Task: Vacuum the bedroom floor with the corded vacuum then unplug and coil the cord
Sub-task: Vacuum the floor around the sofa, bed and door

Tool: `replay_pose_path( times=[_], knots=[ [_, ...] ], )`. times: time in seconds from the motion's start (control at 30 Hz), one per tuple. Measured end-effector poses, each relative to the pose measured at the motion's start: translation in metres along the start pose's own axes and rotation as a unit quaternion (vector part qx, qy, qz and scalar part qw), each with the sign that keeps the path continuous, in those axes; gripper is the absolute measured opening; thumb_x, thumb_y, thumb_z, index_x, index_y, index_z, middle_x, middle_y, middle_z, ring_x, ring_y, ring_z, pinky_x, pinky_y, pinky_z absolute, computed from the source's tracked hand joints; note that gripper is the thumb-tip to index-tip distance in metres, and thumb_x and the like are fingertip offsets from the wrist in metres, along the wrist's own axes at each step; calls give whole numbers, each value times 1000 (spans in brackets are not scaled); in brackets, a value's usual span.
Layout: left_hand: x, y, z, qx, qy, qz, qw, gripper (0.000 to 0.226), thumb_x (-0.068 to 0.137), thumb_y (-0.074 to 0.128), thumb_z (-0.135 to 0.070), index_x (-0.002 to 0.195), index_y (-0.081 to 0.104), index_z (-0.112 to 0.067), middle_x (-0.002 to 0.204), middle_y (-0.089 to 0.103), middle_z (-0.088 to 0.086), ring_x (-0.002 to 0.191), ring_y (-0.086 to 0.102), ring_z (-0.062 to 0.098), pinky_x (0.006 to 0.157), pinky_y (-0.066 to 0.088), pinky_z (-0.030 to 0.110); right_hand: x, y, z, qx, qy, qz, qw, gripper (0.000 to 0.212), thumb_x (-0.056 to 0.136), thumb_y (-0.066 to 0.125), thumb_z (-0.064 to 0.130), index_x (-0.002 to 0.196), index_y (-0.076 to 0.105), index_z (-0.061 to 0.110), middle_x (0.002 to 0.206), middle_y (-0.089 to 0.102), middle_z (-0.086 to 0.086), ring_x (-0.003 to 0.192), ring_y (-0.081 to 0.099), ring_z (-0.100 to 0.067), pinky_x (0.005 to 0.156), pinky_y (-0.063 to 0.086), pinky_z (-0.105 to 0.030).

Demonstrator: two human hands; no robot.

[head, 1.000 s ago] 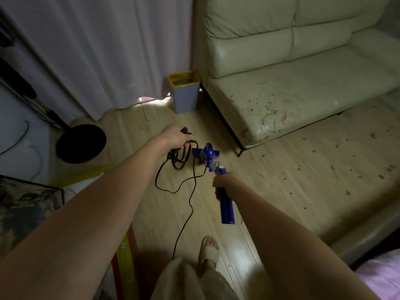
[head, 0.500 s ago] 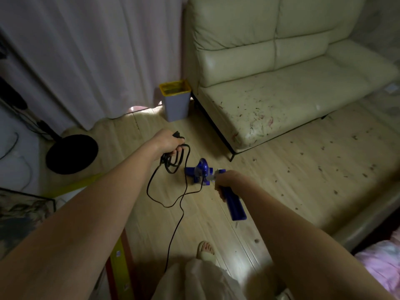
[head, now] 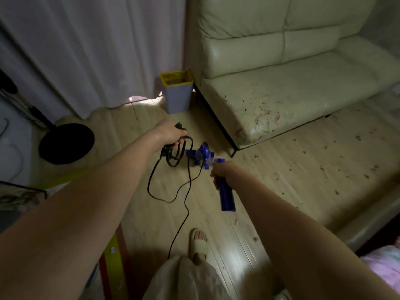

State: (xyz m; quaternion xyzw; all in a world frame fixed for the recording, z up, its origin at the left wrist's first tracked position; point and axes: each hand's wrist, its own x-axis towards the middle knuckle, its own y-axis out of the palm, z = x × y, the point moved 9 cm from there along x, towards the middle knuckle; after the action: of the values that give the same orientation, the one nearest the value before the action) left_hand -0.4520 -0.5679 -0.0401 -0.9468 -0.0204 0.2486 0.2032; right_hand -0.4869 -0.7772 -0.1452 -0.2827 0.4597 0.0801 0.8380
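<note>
Clearly the blue vacuum (head: 204, 155) is a small hand-held one, and it is held over the wooden floor (head: 281, 169), a little in front of the near corner of the sofa (head: 281, 96). The right hand (head: 221, 173) has its fingers curled round the handle; the hand covers the middle of the vacuum, so only the round body beyond it and the straight blue end below it can be seen. A clear part next to the hand is blurred and I cannot say what it is.

The black cord (head: 186, 191) is partly gathered in loops that hang from the left hand (head: 171, 133), which grips them from above. A black piece stands out at the top of this hand, maybe the plug, but it is too small to be sure. From the loops the cord goes toward the vacuum and also runs down the floor toward the person, where it disappears behind the light clothing at the bottom edge.

Left of the sofa, just beside its arm, stands a grey bin (head: 177, 92) with a yellow rim. Further left of the sofa hangs a white curtain (head: 86, 50), and before it lies a round black base (head: 66, 144) whose pole is cut off by the frame. Dark crumbs are scattered on the sofa seat and on the floor before it. One foot in a sandal (head: 199, 243) is near the bottom.
</note>
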Motion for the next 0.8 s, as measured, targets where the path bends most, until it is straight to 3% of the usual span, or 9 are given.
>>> replay_pose_path(
  times=[0.2, 0.37, 0.57, 0.7, 0.8],
  knots=[
    [66, 8, 37, 19, -50, -10, 999, 23, 96, 54, -17, 79, 66, -8, 63, 56, 0, 51, 45, 8, 58, 45, 23, 79, -1, 20, 15, -39, -30, 999, 29, 83, 65, 5, 110, 54, 1, 67, 59, -10, 48, 55, -19, 37, 42, -22],
    [129, 29, 59, 9, -98, -13, 995, 20, 97, 52, -16, 86, 66, -6, 65, 57, 1, 50, 44, 9, 55, 42, 21, 141, 1, 54, 38, -31, -8, 999, 38, 83, 66, 3, 118, 50, 1, 75, 60, -12, 53, 57, -21, 41, 47, -28],
    [188, 49, 41, -16, -101, -7, 995, 22, 97, 54, -17, 84, 67, -5, 65, 58, 1, 52, 46, 8, 60, 46, 22, 196, -15, 115, 69, -42, -21, 997, 42, 83, 67, 4, 121, 50, 1, 78, 62, -13, 52, 58, -21, 40, 46, -26],
    [214, 44, 29, -19, -102, -13, 995, 23, 96, 54, -16, 79, 65, -6, 63, 56, 0, 51, 44, 8, 54, 43, 18, 220, -26, 148, 71, -53, -24, 996, 46, 82, 66, 3, 126, 52, 1, 86, 63, -16, 52, 57, -22, 36, 45, -23],
    [227, 37, 27, -22, -109, -18, 994, 19, 96, 55, -17, 93, 68, -3, 65, 59, 0, 50, 45, 7, 51, 43, 17, 225, -23, 160, 69, -59, -13, 996, 46, 82, 66, 3, 125, 51, 0, 87, 63, -17, 52, 57, -23, 35, 44, -22]
  ],
)
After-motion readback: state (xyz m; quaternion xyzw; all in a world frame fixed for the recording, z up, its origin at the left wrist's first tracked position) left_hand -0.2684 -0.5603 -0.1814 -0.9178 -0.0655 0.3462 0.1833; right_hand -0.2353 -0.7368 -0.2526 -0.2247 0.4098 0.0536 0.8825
